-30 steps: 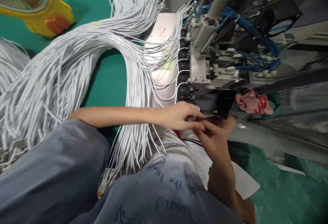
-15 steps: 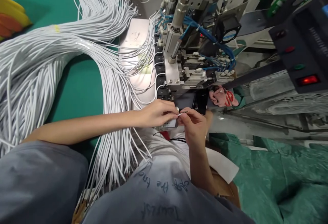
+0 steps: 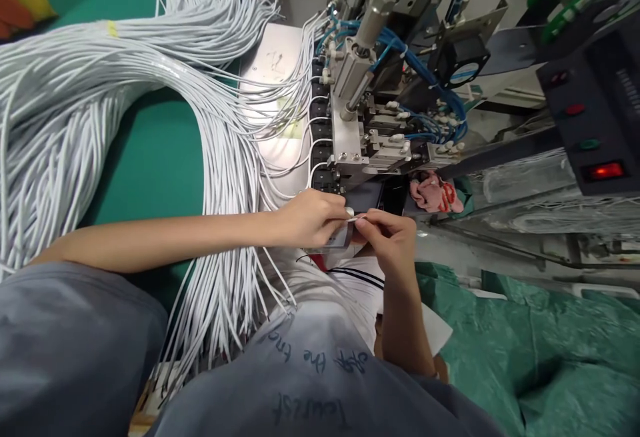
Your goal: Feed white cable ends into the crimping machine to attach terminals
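Between my two hands runs the end of a thin white cable (image 3: 354, 218). My left hand (image 3: 313, 217) pinches it from the left, the forearm lying across the hanging cable bundle. From the right, the fingertips of my right hand (image 3: 387, 234) close on the cable's tip. Just beyond the hands is the machine's row of black blocks (image 3: 323, 154), with white cables leading into several of them. A large bundle of white cables (image 3: 225, 157) drapes over the green table and down toward my lap. The very tip of the cable is too small to make out.
The machine's metal cylinder (image 3: 355, 74) and blue air hoses (image 3: 415, 67) rise ahead. At right hangs a dark control box (image 3: 595, 110) with a lit red switch. Green plastic sheeting (image 3: 525, 350) lies lower right. A pink cloth (image 3: 433, 194) sits beyond my right hand.
My right hand has moved slightly right, away from my left, and a longer piece of cable shows between the fingers. The whole view has shifted a little.
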A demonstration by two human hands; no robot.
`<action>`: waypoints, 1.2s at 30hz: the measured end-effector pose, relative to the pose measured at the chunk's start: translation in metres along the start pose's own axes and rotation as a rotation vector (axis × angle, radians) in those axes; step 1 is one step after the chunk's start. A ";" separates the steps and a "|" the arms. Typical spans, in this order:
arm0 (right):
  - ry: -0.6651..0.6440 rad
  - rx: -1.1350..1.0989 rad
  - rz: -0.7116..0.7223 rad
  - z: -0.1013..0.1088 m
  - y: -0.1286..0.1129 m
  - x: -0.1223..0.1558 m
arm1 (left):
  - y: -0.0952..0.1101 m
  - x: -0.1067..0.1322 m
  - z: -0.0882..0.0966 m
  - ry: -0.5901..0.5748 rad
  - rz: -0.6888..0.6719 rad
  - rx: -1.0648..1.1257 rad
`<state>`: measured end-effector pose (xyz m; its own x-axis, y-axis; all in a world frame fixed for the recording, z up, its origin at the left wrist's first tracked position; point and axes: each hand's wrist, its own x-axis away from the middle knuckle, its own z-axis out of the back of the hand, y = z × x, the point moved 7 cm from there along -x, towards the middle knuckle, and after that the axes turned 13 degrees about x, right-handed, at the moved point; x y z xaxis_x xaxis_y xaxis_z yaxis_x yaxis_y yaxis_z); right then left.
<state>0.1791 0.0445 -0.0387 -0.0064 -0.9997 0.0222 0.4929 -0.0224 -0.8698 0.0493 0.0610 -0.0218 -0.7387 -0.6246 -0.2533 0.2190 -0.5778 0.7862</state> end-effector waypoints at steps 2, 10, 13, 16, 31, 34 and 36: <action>0.075 -0.115 -0.011 -0.006 0.007 0.003 | 0.001 -0.001 0.002 0.035 0.003 0.103; 0.219 0.231 0.136 -0.001 -0.018 0.013 | 0.011 -0.004 0.002 -0.157 -0.062 -0.286; 0.121 0.289 0.207 -0.001 -0.029 0.008 | 0.014 -0.005 0.000 -0.283 -0.118 -0.433; 0.205 0.182 0.185 0.000 -0.027 0.005 | 0.014 -0.008 0.008 -0.165 -0.070 -0.257; 0.089 -0.054 -0.068 -0.024 0.053 -0.040 | -0.034 -0.015 0.008 -0.242 0.119 -0.568; 0.010 -0.137 -0.077 -0.034 0.056 -0.045 | -0.036 -0.015 0.008 -0.242 0.146 -0.551; -0.037 -0.180 -0.077 -0.041 0.055 -0.045 | -0.036 -0.015 0.007 -0.240 0.157 -0.535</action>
<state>0.1714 0.0884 -0.1077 -0.0044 -0.9942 0.1073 0.3287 -0.1028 -0.9388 0.0479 0.0955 -0.0423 -0.7814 -0.6235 0.0259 0.5808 -0.7113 0.3959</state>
